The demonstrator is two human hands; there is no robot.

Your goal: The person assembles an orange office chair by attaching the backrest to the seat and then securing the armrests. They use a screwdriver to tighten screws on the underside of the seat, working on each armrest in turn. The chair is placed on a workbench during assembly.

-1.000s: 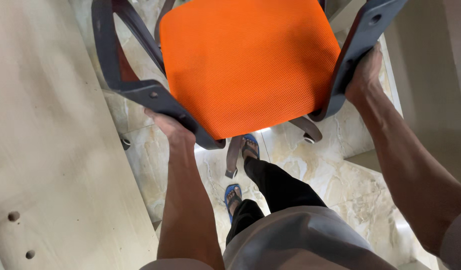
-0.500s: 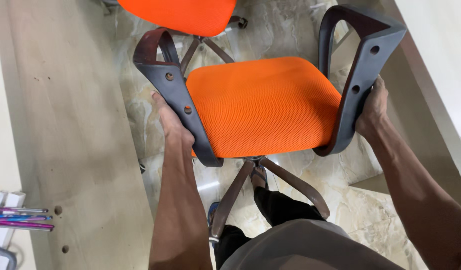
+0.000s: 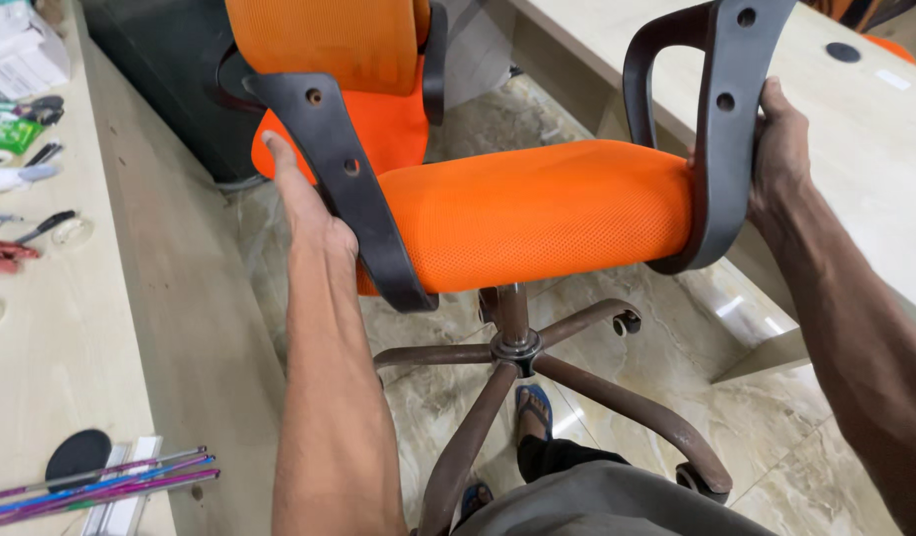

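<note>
Fingers of your left hand (image 3: 304,203) held straight together, flat against the left armrest (image 3: 344,179), your right hand (image 3: 775,149) wrapped round the right armrest (image 3: 721,129), orange office chair (image 3: 537,213) between your arms, upright on the marble floor (image 3: 775,457), desks (image 3: 41,328) either side.

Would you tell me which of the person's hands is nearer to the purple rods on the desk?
Left. The left hand presses the chair's left armrest, on the side of the purple rods; the right hand grips the far armrest.
</note>
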